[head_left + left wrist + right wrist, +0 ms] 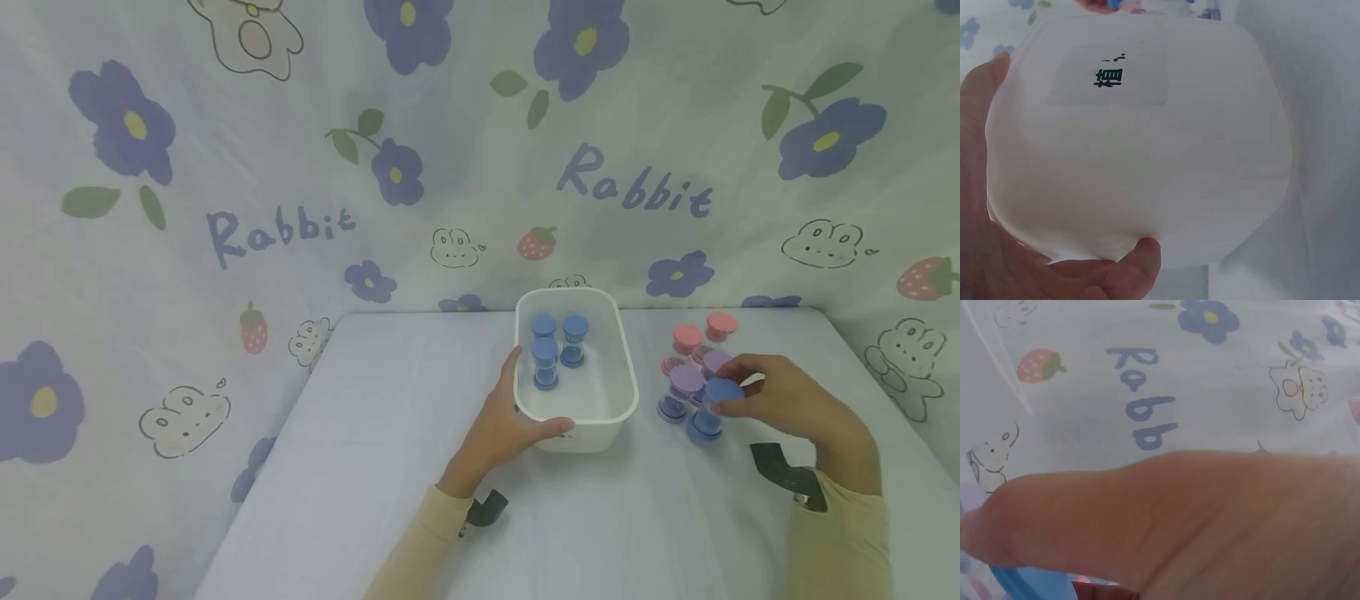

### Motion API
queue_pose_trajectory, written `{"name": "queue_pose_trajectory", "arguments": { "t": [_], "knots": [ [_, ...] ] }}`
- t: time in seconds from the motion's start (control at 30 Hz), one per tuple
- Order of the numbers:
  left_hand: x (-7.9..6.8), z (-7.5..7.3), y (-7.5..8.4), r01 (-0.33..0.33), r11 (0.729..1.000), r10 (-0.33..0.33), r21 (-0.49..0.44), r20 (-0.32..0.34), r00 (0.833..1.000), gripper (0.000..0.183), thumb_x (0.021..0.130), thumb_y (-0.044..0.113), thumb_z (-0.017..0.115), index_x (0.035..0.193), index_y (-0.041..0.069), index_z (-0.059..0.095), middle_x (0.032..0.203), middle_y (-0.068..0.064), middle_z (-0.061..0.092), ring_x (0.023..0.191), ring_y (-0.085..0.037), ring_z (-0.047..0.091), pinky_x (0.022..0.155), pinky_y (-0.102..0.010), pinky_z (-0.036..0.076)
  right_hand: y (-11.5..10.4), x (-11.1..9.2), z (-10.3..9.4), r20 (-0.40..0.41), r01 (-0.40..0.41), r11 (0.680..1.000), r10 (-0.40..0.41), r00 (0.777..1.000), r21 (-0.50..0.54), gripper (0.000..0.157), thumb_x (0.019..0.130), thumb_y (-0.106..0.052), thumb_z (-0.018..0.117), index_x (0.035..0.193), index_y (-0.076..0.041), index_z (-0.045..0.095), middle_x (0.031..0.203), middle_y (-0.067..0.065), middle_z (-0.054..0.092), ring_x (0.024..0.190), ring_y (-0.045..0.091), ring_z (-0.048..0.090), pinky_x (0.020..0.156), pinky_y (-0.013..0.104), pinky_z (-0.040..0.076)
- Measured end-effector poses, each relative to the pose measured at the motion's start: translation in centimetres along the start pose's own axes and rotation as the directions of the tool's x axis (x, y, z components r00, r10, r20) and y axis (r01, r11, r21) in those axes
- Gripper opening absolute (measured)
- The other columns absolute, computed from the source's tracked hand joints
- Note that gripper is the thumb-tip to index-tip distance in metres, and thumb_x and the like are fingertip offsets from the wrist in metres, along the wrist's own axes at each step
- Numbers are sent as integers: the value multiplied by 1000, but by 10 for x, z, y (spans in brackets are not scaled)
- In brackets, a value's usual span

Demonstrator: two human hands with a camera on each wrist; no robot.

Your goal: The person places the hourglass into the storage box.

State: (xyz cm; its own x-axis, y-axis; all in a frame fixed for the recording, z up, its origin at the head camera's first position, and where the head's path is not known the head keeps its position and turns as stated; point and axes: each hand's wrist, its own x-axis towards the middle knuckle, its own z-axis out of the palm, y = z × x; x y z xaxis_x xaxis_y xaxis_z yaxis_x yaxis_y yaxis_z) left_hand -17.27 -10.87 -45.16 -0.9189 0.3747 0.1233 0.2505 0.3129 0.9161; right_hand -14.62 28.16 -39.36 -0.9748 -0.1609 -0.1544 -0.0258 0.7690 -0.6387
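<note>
A white plastic bin (607,358) stands on the table with three blue hourglasses (545,367) upright inside, toward its left and back. My left hand (501,429) grips the bin's front left corner, thumb along the front and fingers along the left side. In the left wrist view the bin's wall (1147,156) fills most of the picture. To the right of the bin, my right hand (787,396) pinches another blue hourglass (707,421) between thumb and fingers. The blue hourglass top (1038,584) shows below the thumb in the right wrist view. Purple hourglasses (684,382) stand right beside it.
Pink hourglasses (687,337) stand behind the purple ones, toward the table's back edge. A white cloth covers the table (390,433). Behind it hangs a curtain (465,167) printed with flowers and rabbits. A dark strap piece (789,477) sits at the right wrist.
</note>
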Motion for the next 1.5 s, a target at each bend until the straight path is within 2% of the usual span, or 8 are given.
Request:
{"name": "queue_pose_trajectory", "arguments": {
  "t": [0.33,0.47,0.57,0.67,0.73,0.97,1.2,1.5],
  "knots": [
    [0,0,-1,-4,1000,4,-6,-1,1000,124,74,51,91,163,43,5,161,0,43,142,-35,50,116,-60,44,-5,-6,-2,-69,13,1000,-13,998,13,61,89,-33,82,138,-2,61,128,23,65,113,39,66,82,38,60],
    [0,0,-2,-12,1000,12,-10,4,1000,123,74,50,92,161,46,5,162,-1,43,142,-35,50,115,-60,44,-6,-7,-2,-114,44,999,-41,993,24,60,90,-32,81,139,-3,61,128,23,66,112,36,67,78,27,58],
    [0,0,-2,-12,1000,12,-10,4,1000,123,73,50,92,161,47,6,161,-1,44,142,-35,50,115,-60,44,-7,-7,-3,-159,71,997,-66,985,27,57,91,-32,81,138,-5,63,128,20,66,105,14,68,74,18,53],
    [0,0,-2,-12,1000,12,-11,0,1000,123,73,49,92,161,48,6,161,-1,44,141,-34,51,115,-60,44,-8,-9,-4,-200,100,994,-90,976,38,53,91,-30,80,136,-6,65,128,18,66,95,-9,60,74,16,52],
    [0,0,-3,-10,1000,10,-8,-3,1000,123,73,49,92,161,47,6,161,0,44,141,-34,51,115,-60,44,-9,-10,-4,-216,98,994,-87,973,40,53,92,-31,79,137,-7,65,128,15,65,91,-17,53,73,16,52],
    [-1,0,0,-4,1000,4,-6,-3,1000,126,73,50,92,164,41,6,160,-2,45,140,-35,52,114,-59,45,-11,-11,-4,-251,63,995,-41,967,78,61,92,-35,79,145,-12,59,129,4,60,91,-14,54,72,15,50],
    [0,0,-1,-9,1000,9,-2,-1,1000,123,74,49,92,161,47,5,160,0,46,140,-31,53,114,-58,46,-12,-11,-1,-310,84,989,-43,950,120,61,92,-33,80,143,-9,57,117,-24,53,94,-15,53,72,10,48],
    [0,0,1,-5,1000,5,-2,1,1000,122,74,50,92,161,49,6,162,0,43,142,-30,51,115,-58,45,-16,-11,-1,-323,44,994,-10,946,98,60,92,-37,79,141,-9,60,120,-11,56,92,-13,51,70,13,46]
  ]
}}
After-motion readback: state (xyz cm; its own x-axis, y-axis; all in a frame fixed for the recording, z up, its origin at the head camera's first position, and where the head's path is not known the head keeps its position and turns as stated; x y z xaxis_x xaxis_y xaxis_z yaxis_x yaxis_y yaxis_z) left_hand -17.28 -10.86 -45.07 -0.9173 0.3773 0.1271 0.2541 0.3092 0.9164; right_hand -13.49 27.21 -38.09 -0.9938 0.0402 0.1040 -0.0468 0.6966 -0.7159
